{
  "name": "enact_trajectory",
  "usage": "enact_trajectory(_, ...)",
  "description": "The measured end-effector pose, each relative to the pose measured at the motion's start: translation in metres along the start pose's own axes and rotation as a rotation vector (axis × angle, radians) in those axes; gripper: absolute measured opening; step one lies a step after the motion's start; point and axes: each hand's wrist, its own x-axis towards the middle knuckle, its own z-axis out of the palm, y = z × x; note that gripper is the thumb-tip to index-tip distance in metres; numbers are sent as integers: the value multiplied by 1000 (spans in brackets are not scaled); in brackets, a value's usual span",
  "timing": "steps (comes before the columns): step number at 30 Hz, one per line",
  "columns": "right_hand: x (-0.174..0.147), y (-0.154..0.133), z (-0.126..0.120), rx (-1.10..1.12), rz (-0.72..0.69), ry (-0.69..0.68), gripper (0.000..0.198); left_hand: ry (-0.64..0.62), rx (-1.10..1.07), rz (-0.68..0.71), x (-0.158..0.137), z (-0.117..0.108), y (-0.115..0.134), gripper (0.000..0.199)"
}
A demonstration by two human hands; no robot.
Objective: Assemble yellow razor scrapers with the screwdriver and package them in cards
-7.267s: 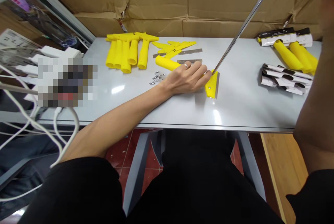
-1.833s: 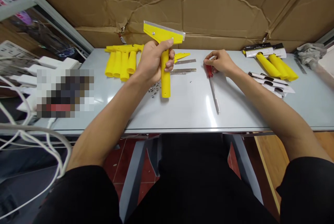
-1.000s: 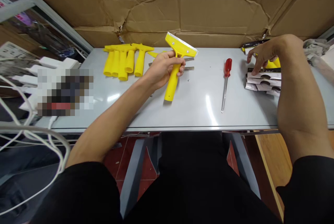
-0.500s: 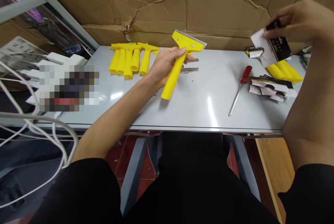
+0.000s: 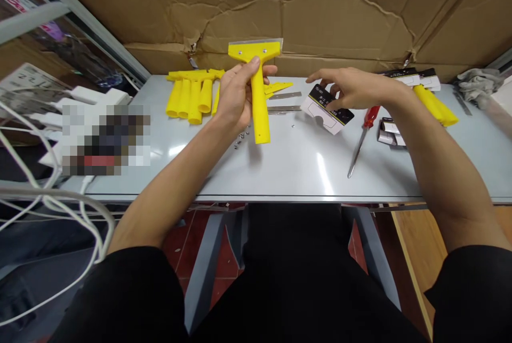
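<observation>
My left hand (image 5: 237, 92) is closed round the neck of a yellow scraper (image 5: 262, 113), its handle hanging down and its wide head with a metal blade at the top. Two screws show on the head. In my right hand (image 5: 354, 88) is a black and white cardboard sleeve (image 5: 326, 111), pinched by its dark edge and tilted above the table. Between the hands lie loose metal blades (image 5: 285, 109) and a yellow scraper part (image 5: 279, 87). Small screws (image 5: 241, 137) are scattered just left of the held handle.
Several yellow scraper handles (image 5: 194, 100) lie at the back left. A red-handled screwdriver (image 5: 371, 117) rests right of centre, beside more cardboard sleeves (image 5: 387, 135) and yellow handles (image 5: 436, 107). White cables (image 5: 86, 215) and a power strip (image 5: 96, 103) crowd the left; a cardboard wall (image 5: 312, 17) stands behind.
My right hand has brought the cardboard sleeve from the far right to near the middle. My left hand has shifted the scraper slightly left and turned it more upright.
</observation>
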Motion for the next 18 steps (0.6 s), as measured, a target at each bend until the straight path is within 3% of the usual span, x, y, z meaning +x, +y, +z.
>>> enact_trajectory(2,-2,-6,4,-39,6,94,74,40,-6,-3,2,0,1,31)
enact_trajectory(4,-3,-14,9,-97,3,167,46,76,-19,-1,3,0,2,29)
enact_trajectory(6,-1,-19,14,-180,5,195,31,103,-29,-4,5,-1,2,28)
enact_trajectory(11,5,-20,25,-271,27,221,50,116,-26,9,10,-5,-2,31)
enact_trajectory(18,2,-14,19,-274,-39,206,55,33,47,55,11,-12,-5,43)
